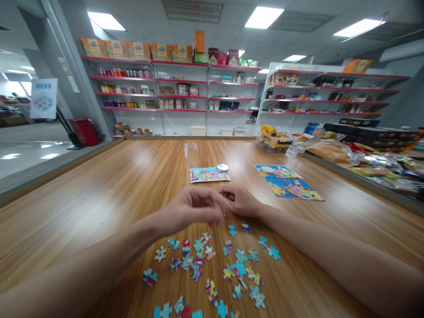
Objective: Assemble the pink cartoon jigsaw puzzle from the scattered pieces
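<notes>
My left hand hovers over the table, thumb and fingers loosely bent and a little apart, slightly blurred; nothing shows between them. Just right of it, my right hand rests low on the wood with its fingers curled in. What those fingers hold, if anything, is hidden, partly behind my left hand. Loose jigsaw pieces lie nearer me, among them a blue piece, a dark-and-white piece and a bright blue piece. Beyond my hands lies a cartoon picture card with a white lid on it.
A clear jar stands behind the card. To the right lie two more picture sheets, one under a round lid. Farther back are a bin of yellow toys, another clear jar and packaged goods. Stocked shelves line the back.
</notes>
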Motion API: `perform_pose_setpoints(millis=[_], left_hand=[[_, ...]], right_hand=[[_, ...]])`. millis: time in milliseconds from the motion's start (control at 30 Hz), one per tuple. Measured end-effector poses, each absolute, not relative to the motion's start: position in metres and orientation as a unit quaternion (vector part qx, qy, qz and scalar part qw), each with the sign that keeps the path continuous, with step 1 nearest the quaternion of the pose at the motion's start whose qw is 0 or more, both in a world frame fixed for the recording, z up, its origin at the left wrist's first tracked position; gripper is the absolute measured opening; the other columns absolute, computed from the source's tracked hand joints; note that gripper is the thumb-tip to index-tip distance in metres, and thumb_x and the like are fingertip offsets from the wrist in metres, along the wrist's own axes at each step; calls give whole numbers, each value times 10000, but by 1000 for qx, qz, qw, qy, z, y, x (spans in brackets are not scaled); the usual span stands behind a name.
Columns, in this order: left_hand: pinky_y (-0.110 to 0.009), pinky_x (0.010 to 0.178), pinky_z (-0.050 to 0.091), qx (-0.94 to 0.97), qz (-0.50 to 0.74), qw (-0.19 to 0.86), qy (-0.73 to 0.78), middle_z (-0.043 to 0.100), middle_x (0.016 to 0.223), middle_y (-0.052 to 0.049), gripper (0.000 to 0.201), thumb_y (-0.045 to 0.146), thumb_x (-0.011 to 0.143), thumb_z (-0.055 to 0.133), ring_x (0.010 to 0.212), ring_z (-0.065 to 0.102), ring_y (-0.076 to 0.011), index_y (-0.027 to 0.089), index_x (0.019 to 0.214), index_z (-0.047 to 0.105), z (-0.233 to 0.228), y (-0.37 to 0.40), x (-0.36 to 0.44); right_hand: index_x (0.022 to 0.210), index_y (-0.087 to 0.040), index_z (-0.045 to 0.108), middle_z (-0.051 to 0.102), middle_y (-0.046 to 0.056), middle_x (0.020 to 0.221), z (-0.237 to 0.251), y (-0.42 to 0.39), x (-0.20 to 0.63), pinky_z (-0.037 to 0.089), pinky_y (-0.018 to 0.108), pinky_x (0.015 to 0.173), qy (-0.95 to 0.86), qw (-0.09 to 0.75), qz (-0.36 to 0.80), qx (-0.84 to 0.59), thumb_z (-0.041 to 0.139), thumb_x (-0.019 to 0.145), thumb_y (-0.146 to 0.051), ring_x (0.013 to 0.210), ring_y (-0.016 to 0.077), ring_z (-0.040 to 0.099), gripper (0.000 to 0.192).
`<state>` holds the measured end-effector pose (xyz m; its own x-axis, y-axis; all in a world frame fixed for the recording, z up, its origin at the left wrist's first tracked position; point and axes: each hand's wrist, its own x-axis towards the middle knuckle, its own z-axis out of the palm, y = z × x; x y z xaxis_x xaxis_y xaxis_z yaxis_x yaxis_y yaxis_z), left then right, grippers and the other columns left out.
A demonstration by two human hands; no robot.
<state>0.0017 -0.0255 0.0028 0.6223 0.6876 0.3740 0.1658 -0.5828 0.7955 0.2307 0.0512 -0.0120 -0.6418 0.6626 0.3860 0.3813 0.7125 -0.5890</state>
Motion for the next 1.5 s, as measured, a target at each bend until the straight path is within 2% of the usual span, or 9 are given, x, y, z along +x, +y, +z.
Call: perform_pose_setpoints(millis=[100, 200, 333, 467, 833, 967, 1167, 1333, 1500], left_hand=[[-224, 577, 491, 762, 427, 343, 347, 635, 712, -26, 301, 408, 924, 624, 614, 583, -120, 111, 886, 658, -2, 16, -19], [-219, 532, 446, 764, 435, 277, 389, 589, 594, 4, 317, 400, 906, 633, 539, 529, -111, 125, 751, 658, -11, 28, -31], [-349, 847, 505, 873, 369, 146, 284, 692, 904, -67, 190, 288, 940, 598, 898, 610, -195, 171, 848, 715, -14, 19, -25], [-442, 1053, 415, 919, 315, 111, 209, 654, 1196, -87, 200, 204, 942, 586, 1165, 546, -231, 210, 1113, 689, -12, 16, -18], [-397, 994, 483, 908, 311, 161, 228, 661, 1194, -114, 205, 192, 929, 586, 1110, 609, -230, 183, 1100, 699, -17, 19, -20], [-398, 992, 485, 910, 311, 163, 222, 666, 1186, -111, 200, 198, 932, 587, 1110, 609, -229, 186, 1099, 697, -16, 19, -19], [-396, 987, 489, 911, 307, 162, 223, 660, 1191, -107, 192, 200, 940, 578, 1110, 607, -223, 181, 1092, 694, -17, 20, -20], [-398, 985, 490, 911, 311, 158, 219, 661, 1191, -105, 187, 214, 945, 576, 1112, 605, -223, 187, 1089, 693, -19, 21, -20], [-394, 989, 490, 911, 309, 157, 223, 663, 1187, -106, 188, 226, 949, 571, 1117, 605, -225, 184, 1083, 697, -19, 20, -20]], right_hand=[[858, -115, 689, 542, -10, 595, -11, 46, 229, 340, 223, 495, -869, 338, 226, -282, 569, 835, -206, 515, 106, 452, 153], [940, -133, 703, 574, 1, 650, -7, 36, 225, 380, 234, 530, -903, 316, 206, -205, 592, 854, -229, 540, 112, 485, 170], [1021, -182, 716, 657, 50, 866, 2, 18, 218, 447, 274, 654, -954, 231, 162, -100, 634, 867, -296, 720, 155, 582, 208], [949, -197, 746, 652, 43, 801, 5, 7, 212, 440, 281, 651, -966, 214, 131, -68, 652, 875, -359, 723, 165, 583, 202], [837, -173, 687, 640, 16, 772, 13, 3, 209, 454, 267, 686, -962, 165, 192, -99, 694, 827, -197, 751, 156, 588, 27], [821, -179, 656, 649, 9, 800, 20, 1, 209, 451, 267, 699, -970, 112, 179, -120, 725, 782, -149, 793, 164, 601, 85], [791, -176, 638, 661, 8, 816, 22, 0, 211, 464, 280, 731, -974, 114, 172, -90, 718, 755, -92, 810, 171, 616, 122], [971, -185, 676, 661, 43, 928, 22, -2, 211, 477, 302, 743, -978, 128, 144, -83, 731, 763, -132, 844, 190, 613, 223], [864, -179, 689, 637, 29, 890, 23, -4, 209, 464, 275, 714, -979, 119, 134, -96, 736, 786, -144, 805, 167, 600, 98]])
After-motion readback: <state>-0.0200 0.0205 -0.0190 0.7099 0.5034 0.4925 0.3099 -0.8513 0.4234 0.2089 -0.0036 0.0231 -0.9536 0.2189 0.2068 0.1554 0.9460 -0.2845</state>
